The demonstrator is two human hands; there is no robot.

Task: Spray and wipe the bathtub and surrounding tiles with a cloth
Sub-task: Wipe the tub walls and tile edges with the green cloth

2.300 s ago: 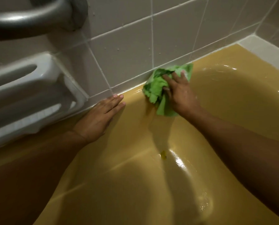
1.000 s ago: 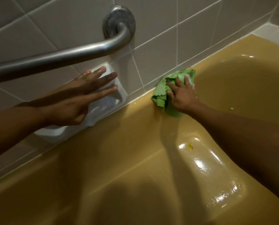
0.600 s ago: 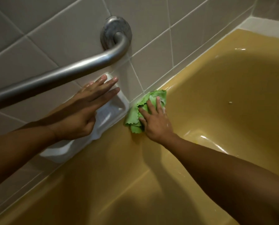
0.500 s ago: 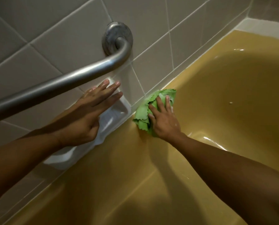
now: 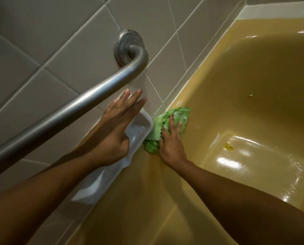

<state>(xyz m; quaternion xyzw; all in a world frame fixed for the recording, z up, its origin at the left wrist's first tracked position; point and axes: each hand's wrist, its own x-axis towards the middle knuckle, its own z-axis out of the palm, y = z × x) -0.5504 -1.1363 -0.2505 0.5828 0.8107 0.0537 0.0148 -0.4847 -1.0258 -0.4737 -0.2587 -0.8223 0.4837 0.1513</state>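
Pressing flat on the green cloth, the right hand shows a wide grip, fingers straight. Cloth lies on the bathtub rim against the tiles, just beside the white soap dish. Left hand, grip wide, lies over that dish.

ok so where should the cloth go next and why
Probably slide the green cloth along the bathtub rim toward you, beneath the white soap dish: the right hand presses it flat on the rim at the dish's corner, and the left hand lies open over the dish, above that strip.
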